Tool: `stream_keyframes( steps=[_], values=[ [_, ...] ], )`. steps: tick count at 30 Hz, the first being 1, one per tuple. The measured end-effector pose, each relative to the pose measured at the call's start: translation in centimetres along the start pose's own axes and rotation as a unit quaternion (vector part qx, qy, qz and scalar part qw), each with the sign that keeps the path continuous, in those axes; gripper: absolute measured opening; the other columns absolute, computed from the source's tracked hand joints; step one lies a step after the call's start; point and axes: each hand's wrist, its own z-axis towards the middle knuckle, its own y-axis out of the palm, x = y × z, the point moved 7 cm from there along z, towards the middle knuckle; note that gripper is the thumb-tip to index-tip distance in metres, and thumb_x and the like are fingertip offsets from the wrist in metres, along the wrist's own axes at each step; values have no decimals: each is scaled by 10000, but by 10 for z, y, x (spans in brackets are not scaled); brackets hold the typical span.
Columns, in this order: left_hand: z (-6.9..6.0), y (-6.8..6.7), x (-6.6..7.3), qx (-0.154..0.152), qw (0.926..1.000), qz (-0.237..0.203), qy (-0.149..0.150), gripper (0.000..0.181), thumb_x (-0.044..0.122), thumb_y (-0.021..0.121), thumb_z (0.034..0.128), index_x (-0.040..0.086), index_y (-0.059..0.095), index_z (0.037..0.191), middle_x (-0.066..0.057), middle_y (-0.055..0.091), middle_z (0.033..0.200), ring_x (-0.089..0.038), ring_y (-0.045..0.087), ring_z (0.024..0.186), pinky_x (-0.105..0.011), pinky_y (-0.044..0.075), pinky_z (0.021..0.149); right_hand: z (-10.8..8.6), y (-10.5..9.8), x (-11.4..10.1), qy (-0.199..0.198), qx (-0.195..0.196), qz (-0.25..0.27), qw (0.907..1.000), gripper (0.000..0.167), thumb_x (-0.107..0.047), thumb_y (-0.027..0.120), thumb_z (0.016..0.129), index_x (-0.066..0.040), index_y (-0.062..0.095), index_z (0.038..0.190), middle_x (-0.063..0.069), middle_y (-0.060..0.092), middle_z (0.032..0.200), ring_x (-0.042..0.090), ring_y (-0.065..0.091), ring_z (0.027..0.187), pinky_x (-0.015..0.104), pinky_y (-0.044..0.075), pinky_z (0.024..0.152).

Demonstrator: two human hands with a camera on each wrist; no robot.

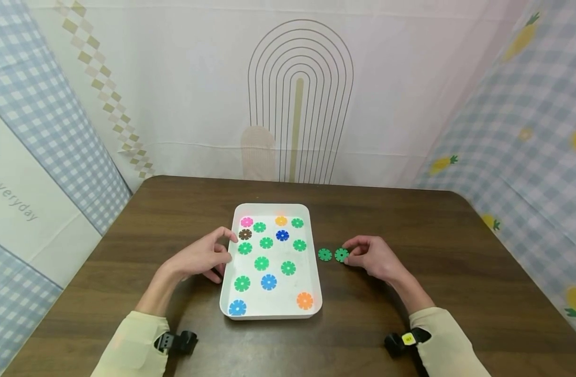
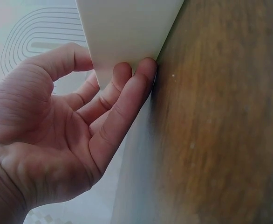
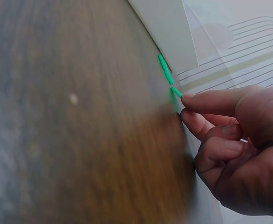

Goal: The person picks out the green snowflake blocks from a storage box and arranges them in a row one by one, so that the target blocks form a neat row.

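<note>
A white tray [image 1: 288, 306] lies on the table with notched plastic discs inside, many of them green. My left hand [image 1: 205, 255] holds its left side, index finger bent at the rim. In the left wrist view, other fingertips [image 2: 147, 67] touch the tray's outer wall [image 2: 127, 32]. To the right of the tray, my right hand [image 1: 373, 256] pinches a green notched disc [image 1: 341, 255] by its edge; in the right wrist view that disc [image 3: 176, 92] looks tilted. Beside it, closer to the tray, is another green notched disc [image 1: 324, 255].
Inside the tray are also two light blue discs, among them one disc [image 1: 269, 282] near the middle, plus dark blue, brown, pink, yellow and orange ones. The brown wooden table [image 1: 387, 209] meets a patterned cloth [image 1: 198, 94] at the back.
</note>
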Motion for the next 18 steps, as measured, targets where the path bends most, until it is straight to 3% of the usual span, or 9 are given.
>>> stream_keyframes(
  steps=[12,18],
  values=[
    [1,-1,-3,9,10000,-71,-6,477,87,596,972,66,422,1416,-102,613,879,-217,632,732,-400,621,631,1,-3,0,3,20,-58,10000,287,-89,787,914,-57,725,1192,56,650,877,147,474,602,256,406,496],
    [1,-1,-3,-1,10000,-35,23,478,93,599,974,66,421,1417,-104,616,883,-218,637,726,-398,622,631,-6,-12,-17,-193,259,-157,9994,332,-142,776,939,-62,705,1254,84,641,933,203,531,693,295,446,559]
  ],
)
